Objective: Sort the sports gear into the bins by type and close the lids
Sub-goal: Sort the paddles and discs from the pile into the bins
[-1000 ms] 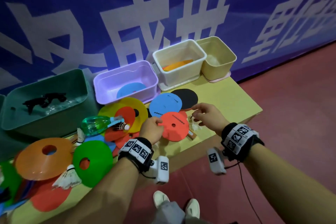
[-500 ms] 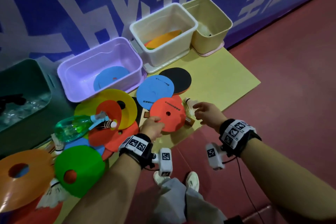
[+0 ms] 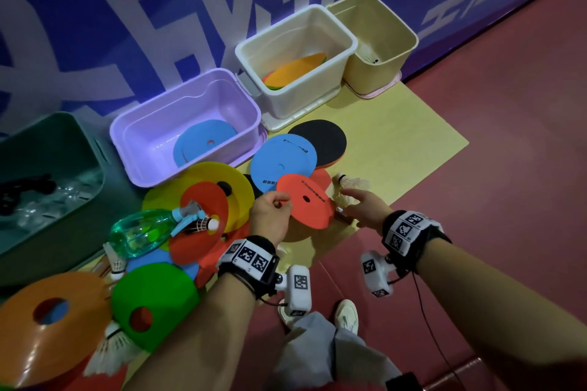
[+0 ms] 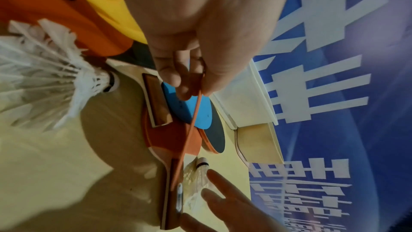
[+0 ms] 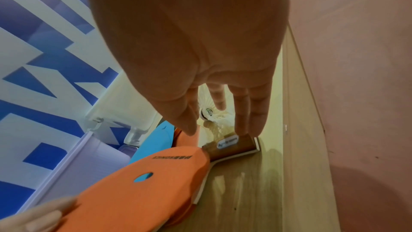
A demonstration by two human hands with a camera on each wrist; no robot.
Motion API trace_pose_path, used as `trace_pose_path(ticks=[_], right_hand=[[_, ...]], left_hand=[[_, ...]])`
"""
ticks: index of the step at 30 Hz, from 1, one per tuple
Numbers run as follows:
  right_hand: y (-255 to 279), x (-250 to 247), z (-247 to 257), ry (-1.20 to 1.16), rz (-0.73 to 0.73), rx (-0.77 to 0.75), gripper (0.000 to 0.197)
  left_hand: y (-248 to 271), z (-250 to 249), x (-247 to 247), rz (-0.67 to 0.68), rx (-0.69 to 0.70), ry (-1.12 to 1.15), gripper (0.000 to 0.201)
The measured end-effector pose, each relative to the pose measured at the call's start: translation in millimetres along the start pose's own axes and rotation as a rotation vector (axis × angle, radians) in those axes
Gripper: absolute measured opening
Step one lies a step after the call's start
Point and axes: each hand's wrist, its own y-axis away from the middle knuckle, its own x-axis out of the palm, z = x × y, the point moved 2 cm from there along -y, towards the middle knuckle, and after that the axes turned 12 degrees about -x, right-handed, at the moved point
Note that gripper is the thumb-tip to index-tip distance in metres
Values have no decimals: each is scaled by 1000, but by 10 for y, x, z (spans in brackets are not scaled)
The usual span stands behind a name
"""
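My left hand [image 3: 283, 202] pinches the near edge of a flat red-orange disc [image 3: 307, 206] and tilts it up off a table-tennis paddle [image 4: 171, 136]. In the left wrist view the left hand [image 4: 192, 91] holds the disc [image 4: 193, 117] edge-on. My right hand [image 3: 353, 200] is open, fingers straight, just right of the disc. In the right wrist view the right hand [image 5: 217, 130] hovers over the paddle's wooden handle [image 5: 234, 145] and a white shuttlecock [image 5: 209, 112]. A blue disc [image 3: 282, 162] and a black paddle [image 3: 320, 140] lie behind.
Four open bins line the wall: green [image 3: 79, 143], purple [image 3: 143, 124] with blue discs, white [image 3: 254, 54] with an orange disc, beige [image 3: 406, 35]. A spray bottle [image 3: 139, 232], cones and several shuttlecocks crowd the left of the yellow table [image 3: 413, 143]. The table's front edge runs under my wrists.
My left hand has raised the red-orange disc's edge off the paddle. My right hand has uncurled and dropped toward the shuttlecock and paddle handle. The head view has tilted down.
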Motion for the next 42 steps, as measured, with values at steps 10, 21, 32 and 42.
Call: trace_pose_path(ticks=[10, 21, 32, 42], right_hand=[[-77, -14, 126, -49, -88, 85, 52], [-1, -574, 1136, -135, -248, -218, 32], [-186, -886, 2052, -125, -136, -558, 27], [-904, -1319, 2440, -49, 110, -750, 26]], left_hand=[[70, -195, -276, -57, 127, -97, 15], [281, -878, -794, -141, 308, -10, 21], [214, -1325, -1070, -340, 295, 132, 39], [-173, -1700, -1017, -569, 98, 319, 34]])
